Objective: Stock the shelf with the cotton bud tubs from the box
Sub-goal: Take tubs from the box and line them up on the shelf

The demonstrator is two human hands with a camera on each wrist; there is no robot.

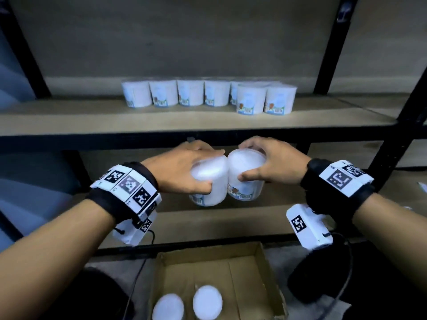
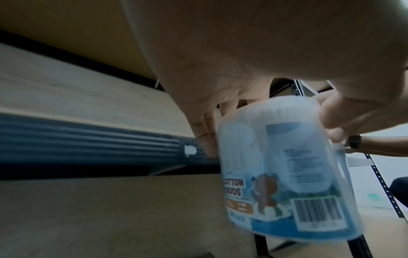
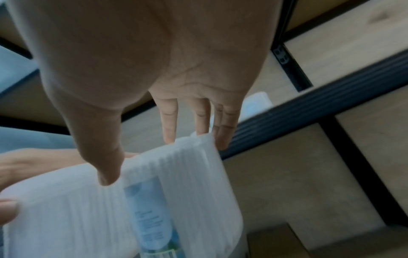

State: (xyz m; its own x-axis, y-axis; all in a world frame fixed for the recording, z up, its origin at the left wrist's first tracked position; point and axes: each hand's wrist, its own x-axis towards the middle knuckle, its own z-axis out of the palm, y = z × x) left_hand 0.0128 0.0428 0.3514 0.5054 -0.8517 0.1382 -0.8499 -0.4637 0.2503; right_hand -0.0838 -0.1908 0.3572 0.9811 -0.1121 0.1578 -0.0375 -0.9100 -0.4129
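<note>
You were well into the stocking: seven tubs (image 1: 209, 95) stood on the shelf (image 1: 92, 121). Your left hand (image 1: 184, 167) gripped one tub (image 1: 209, 181) and your right hand (image 1: 270, 162) another tub (image 1: 246, 179), both touching, just below the shelf edge. Two tubs (image 1: 188, 303) remained in the box (image 1: 265, 273).

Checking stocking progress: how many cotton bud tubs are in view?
11. Seven tubs on the shelf: five behind, two in front, possibly hiding more. One in the left hand, one in the right hand, two in the box.
</note>
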